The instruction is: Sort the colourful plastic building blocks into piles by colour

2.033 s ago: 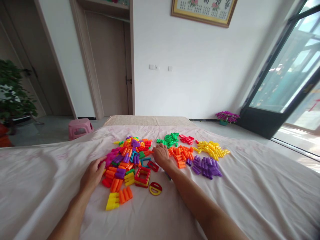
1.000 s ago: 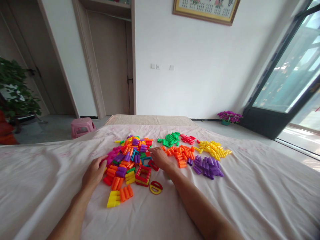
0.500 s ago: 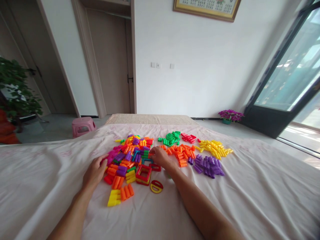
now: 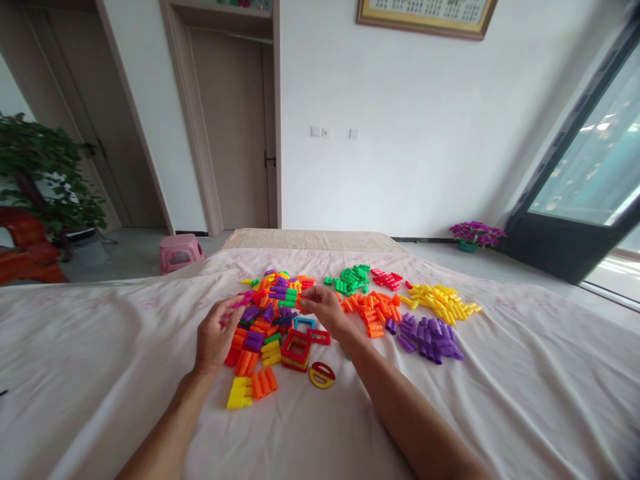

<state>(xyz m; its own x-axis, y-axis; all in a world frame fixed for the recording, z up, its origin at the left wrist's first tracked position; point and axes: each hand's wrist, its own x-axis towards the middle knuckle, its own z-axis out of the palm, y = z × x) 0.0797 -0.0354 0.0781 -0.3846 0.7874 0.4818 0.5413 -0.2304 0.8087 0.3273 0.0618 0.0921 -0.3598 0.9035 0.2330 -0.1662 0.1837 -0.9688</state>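
Observation:
My right hand [image 4: 324,308] grips a joined strip of plastic tube blocks [image 4: 285,295], purple and green with orange at the fingertips, raised over the mixed pile. To its left, my left hand [image 4: 216,331] has its fingers closed on a magenta block [image 4: 245,298], partly covered by the fingers. Beneath both hands spreads the mixed pile of tube blocks [image 4: 255,341] in orange, purple, yellow and green. Red square frames [image 4: 295,349] lie stacked at the pile's near right, with a blue frame [image 4: 305,323] behind them.
Sorted tube blocks lie to the right: green [image 4: 353,279], red [image 4: 387,279], orange [image 4: 373,310], yellow [image 4: 443,302] and purple [image 4: 430,338]. A red and yellow ring piece [image 4: 322,375] rests near me. The cloth [image 4: 525,393] is wrinkled. A pink stool [image 4: 181,252] stands beyond it.
My right hand has lifted the purple and green strip off the pile. My left hand has moved right and up with magenta in its fingers. The view has turned slightly left.

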